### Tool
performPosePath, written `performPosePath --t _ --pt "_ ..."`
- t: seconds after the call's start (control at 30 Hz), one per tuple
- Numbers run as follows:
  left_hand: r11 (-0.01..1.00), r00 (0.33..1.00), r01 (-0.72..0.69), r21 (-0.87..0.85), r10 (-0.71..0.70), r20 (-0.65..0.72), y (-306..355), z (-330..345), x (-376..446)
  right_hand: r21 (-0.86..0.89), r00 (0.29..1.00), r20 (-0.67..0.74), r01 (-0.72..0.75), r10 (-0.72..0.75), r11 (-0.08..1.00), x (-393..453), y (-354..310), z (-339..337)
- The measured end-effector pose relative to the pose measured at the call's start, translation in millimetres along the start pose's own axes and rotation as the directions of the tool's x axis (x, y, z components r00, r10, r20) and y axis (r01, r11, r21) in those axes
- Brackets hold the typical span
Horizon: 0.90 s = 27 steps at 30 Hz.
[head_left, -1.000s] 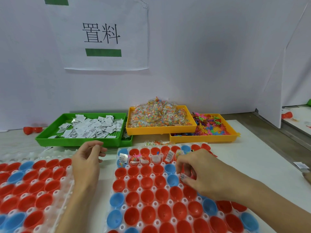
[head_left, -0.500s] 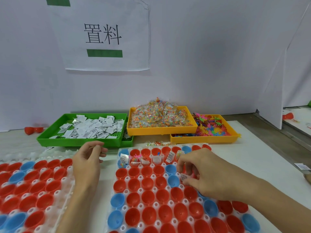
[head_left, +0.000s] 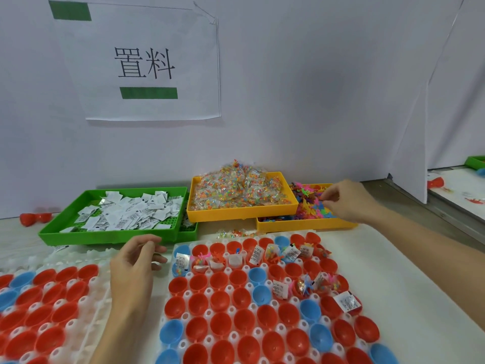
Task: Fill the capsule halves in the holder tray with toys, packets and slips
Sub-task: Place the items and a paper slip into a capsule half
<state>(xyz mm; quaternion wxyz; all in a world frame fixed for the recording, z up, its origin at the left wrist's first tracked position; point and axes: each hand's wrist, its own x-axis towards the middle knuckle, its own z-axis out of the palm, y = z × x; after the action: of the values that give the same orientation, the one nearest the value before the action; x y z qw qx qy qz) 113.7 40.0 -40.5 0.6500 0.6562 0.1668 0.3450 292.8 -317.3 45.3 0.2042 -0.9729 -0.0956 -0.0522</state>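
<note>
A white holder tray [head_left: 188,294] of red and blue capsule halves lies in front of me. Several halves in its back row [head_left: 258,254] and at the right of the third row [head_left: 305,285] hold toys, packets and slips. My right hand [head_left: 346,203] reaches into the yellow toy tray [head_left: 301,225], its thumb and fingers pinching at the coloured toys [head_left: 307,203]. My left hand [head_left: 135,264] hovers left of the holder tray with curled fingers; a pale bit shows between them, and I cannot make out what it is.
A green tray [head_left: 105,236] of white slips [head_left: 126,214] stands at the back left. Beside it is a yellow tray [head_left: 241,214] heaped with packets [head_left: 236,190]. A second holder tray [head_left: 86,300] lies at the left. A white partition [head_left: 409,153] stands at the right.
My right hand has left the holder tray, leaving a slip in a capsule half, and moved back and right into the toy tray. The left hand has stayed in place.
</note>
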Motion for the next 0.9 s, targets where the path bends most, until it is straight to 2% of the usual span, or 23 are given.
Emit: performPosePath --t 0.17,0.4,0.47,0.6,0.67,0.77,0.9 --pt "1.0 1.0 -0.003 -0.008 0.003 -0.006 -3.5 1.2 0.7 -0.094 0.991 0.132 0.003 0.009 0.996 25.4 7.3 22.3" --pt "1.0 1.0 -0.001 -0.022 0.001 0.002 -8.1 -0.2 1.7 -0.057 0.983 0.184 0.026 -0.015 0.998 36.8 9.6 26.2" --pt "1.0 1.0 -0.008 -0.008 0.008 0.007 -9.1 -1.0 2.1 0.024 0.989 0.148 0.014 -0.018 1.0 34.1 10.7 24.9" --pt "1.0 1.0 -0.012 -0.012 0.012 0.01 -11.4 -1.7 4.3 0.188 0.999 -0.01 0.032 -0.03 0.982 24.4 6.8 16.0" --pt "1.0 1.0 -0.008 -0.011 0.009 0.013 -12.5 -2.0 5.0 0.321 0.998 -0.059 0.024 -0.005 0.947 15.9 1.7 9.2" --pt "1.0 1.0 -0.005 -0.018 0.005 0.015 -13.2 -2.8 4.5 0.536 1.0 -0.03 0.016 0.001 0.844 -3.5 -14.6 -1.9" --pt "1.0 1.0 0.007 -0.002 -0.007 0.013 -6.2 -0.2 3.6 0.645 0.987 0.034 0.098 -0.156 0.758 -42.3 -54.7 -13.3"
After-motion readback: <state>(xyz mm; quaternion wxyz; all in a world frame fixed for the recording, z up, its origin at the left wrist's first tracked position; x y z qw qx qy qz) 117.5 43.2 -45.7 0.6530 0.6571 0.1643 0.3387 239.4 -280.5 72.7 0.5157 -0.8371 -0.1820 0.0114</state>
